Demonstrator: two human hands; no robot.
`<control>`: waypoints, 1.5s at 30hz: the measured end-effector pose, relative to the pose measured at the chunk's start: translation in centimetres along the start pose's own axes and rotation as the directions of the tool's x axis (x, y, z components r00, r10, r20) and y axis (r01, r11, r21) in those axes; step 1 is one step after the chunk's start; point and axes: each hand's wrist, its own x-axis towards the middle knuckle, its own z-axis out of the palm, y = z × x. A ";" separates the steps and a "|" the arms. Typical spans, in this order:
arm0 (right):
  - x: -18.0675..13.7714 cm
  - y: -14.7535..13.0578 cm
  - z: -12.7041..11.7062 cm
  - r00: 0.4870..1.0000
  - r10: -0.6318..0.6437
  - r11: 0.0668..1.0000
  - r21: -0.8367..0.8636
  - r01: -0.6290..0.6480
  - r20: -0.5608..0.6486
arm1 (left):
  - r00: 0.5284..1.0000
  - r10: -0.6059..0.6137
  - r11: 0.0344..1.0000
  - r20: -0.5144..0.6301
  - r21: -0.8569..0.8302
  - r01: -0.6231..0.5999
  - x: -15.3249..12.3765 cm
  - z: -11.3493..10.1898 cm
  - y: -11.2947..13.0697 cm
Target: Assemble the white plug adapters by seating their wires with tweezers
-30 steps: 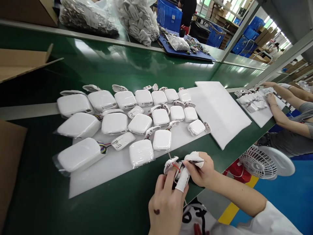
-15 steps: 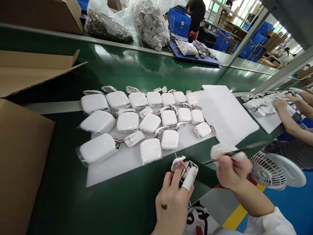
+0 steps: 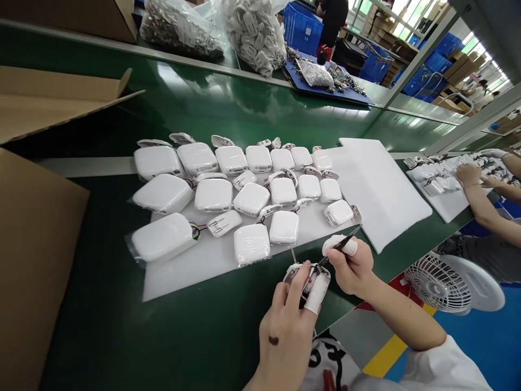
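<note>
My left hand [image 3: 287,331] is closed round a small open white charger unit [image 3: 303,276] with red and coloured wires showing, held at the near edge of the green belt [image 3: 183,336]. A white cot covers one fingertip. My right hand [image 3: 352,265], also with white finger cots, pinches thin dark tweezers [image 3: 340,247]; their tip touches the unit. Just beyond lie several white charger shells [image 3: 251,244] in rows on a white foam sheet [image 3: 191,271].
A second white foam sheet [image 3: 382,187] lies to the right. Cardboard boxes [image 3: 36,239] stand at the left. Bags of white parts [image 3: 254,32] sit past the belt. Another person's arms [image 3: 480,201] work at the far right. A white fan [image 3: 448,279] sits below.
My right hand, which had swung out to the right with the tweezers, has come back and put their tip on the unit. The left hand stays put.
</note>
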 end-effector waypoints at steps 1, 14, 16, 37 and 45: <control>-0.1 0.0 0.0 1.000 0.007 1.000 -0.003 -0.007 -0.004 | 1.000 -0.005 1.000 -0.015 -0.006 0.005 0.1 0.0 0.0; 0.1 0.5 0.1 0.995 -0.069 0.996 0.065 0.064 0.071 | 0.999 -0.012 0.999 -0.049 -0.040 0.010 0.2 0.1 0.0; 0.2 0.5 0.0 0.991 -0.107 0.990 0.098 0.099 0.077 | 0.998 -0.013 0.999 -0.057 -0.044 0.011 0.3 0.1 0.0; -2.3 -0.3 0.2 0.997 -0.071 0.990 -0.117 0.072 0.016 | 0.999 -0.034 0.996 -0.041 -0.081 0.030 0.3 -0.1 0.1; -2.2 -1.3 -0.3 0.984 -0.038 0.971 -0.238 -0.004 -0.173 | 0.999 -0.025 0.997 -0.042 -0.069 0.022 0.3 -0.1 0.1</control>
